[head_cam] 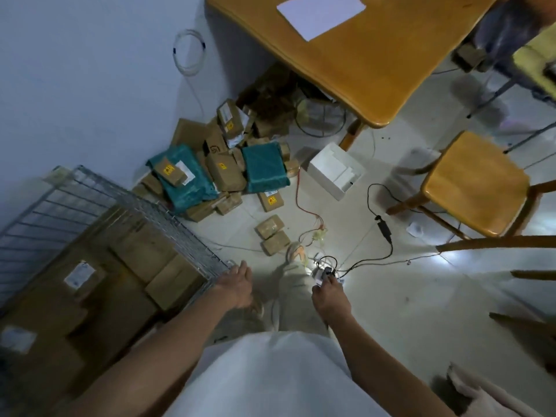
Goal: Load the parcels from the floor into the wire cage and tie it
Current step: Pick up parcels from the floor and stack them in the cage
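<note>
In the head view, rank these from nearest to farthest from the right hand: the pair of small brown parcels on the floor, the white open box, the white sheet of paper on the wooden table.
1. Pair of small brown parcels, just ahead of the right hand, slightly left.
2. White open box, farther ahead by the table leg.
3. White sheet of paper, on the wooden table, farthest.

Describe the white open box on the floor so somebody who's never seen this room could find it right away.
Start at the big wooden table and drop to the floor by its near leg. The white open box sits there, just right of the parcel pile. It is the only white, unsealed box; its neighbours are brown cartons and teal bags.
</note>
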The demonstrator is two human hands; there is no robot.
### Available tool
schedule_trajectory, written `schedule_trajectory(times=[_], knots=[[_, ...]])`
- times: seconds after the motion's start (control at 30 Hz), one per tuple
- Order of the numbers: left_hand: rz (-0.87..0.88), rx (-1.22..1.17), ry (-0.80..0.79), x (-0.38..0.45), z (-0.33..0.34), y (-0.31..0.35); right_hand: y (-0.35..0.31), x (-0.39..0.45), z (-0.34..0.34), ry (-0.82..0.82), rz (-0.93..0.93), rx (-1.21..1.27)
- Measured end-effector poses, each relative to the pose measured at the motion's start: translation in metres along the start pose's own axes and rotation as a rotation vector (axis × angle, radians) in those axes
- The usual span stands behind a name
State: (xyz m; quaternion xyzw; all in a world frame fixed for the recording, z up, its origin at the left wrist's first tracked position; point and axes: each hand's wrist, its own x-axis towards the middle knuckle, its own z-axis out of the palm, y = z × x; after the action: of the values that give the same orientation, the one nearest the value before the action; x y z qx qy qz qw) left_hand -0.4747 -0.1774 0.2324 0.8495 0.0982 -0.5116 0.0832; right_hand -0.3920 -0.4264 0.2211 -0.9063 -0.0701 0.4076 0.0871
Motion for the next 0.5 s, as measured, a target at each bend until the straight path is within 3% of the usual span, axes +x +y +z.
schedule_trajectory(times=[0.13, 0.5], knots=[[-0.065, -0.092, -0.066, 0.018, -0.035, 0.001, -0.026, 0.053, -0.058, -0.031, -0.087, -0.037], [-0.055, -0.309, 0.164, 0.083, -0.125, 0.036, -0.097, 0.183, -0.171, -0.117, -0.231, -0.188]])
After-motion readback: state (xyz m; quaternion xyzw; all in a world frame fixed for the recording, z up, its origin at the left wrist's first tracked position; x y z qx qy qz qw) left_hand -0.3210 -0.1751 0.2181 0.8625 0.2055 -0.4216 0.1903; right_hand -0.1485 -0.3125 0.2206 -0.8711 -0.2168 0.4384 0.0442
